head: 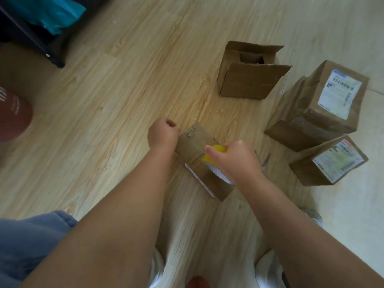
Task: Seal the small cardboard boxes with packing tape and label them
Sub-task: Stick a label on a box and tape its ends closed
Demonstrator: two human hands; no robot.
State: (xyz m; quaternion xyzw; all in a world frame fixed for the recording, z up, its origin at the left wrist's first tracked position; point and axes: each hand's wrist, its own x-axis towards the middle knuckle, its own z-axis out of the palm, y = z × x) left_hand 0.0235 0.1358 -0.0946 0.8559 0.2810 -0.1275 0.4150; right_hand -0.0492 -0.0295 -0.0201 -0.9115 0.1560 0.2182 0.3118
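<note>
A small cardboard box [194,146] lies on the wooden floor in front of me, with a white label showing along its near side. My left hand [163,133] is curled against the box's far left end, fingers closed there. My right hand [234,159] rests on top of the box and grips a yellow object [218,151], most of it hidden under the fingers. Whether it is a tape roll or dispenser I cannot tell.
An open cardboard box [249,80] stands behind. Two closed boxes with shipping labels sit at the right, the larger box [324,109] behind the smaller box [330,165]. A dark furniture leg [31,38] and a reddish round object [14,115] are at the left.
</note>
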